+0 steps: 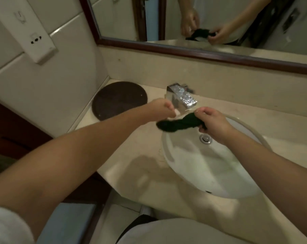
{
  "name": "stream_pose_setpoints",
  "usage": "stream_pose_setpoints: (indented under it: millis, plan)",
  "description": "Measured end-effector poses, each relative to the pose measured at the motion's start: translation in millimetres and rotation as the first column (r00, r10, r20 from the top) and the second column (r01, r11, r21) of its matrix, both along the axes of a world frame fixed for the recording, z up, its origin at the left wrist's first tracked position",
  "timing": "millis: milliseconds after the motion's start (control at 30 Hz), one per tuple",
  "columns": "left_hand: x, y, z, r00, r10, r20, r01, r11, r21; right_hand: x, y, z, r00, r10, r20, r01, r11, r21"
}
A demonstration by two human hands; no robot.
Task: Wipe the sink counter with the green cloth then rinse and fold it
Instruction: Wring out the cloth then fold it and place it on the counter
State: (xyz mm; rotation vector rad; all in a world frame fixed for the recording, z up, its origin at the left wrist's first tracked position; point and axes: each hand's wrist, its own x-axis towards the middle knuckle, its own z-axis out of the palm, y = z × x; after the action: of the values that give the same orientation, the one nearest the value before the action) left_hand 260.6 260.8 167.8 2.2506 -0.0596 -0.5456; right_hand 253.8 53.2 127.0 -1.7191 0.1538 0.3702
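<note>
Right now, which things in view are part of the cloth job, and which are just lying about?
In the job:
green cloth, twisted between left hand and right hand
sink basin
tap
counter

Lying about:
round dark mat on the counter's back left corner
mirror
wall socket panel

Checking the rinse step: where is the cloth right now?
Head view, centre: the cloth is stretched, twisted, between the left hand and right hand, just in front of the faucet, above the sink's far edge.
</note>
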Motion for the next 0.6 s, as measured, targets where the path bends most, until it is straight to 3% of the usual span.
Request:
stream_pose_setpoints:
  millis: [67,233,400,467,600]
  plan:
    - [-4.8,-0.4,-7.0,0.999,-0.008,-0.054,0.004,0.997,-0.078,-1.5,7.7,2.6,1.000,-0.005,0.011,0.004,0.998,0.056]
    - [-20.6,-18.6,-11.4,0.997,-0.083,0.007,0.082,0.959,-0.273,-5.9,27.1,17.3,0.999,0.049,0.022,-0.051,0.990,0.129]
    - [-18.3,-7.8,-22.2,0.992,0.122,0.021,-0.095,0.858,-0.506,-7.9,24.7,33.2,0.997,-0.080,-0.004,0.079,0.969,0.236]
    - [-16.5,-5.7,-21.8,0.985,0.145,-0.093,-0.171,0.786,-0.594,-9.3,26.5,35.9,0.996,-0.094,-0.004,0.091,0.962,0.256]
    - [-12.9,-4.2,-16.8,0.920,0.093,-0.380,-0.365,0.556,-0.747,-12.7,34.9,35.8,0.996,-0.092,-0.021,0.094,0.949,0.302]
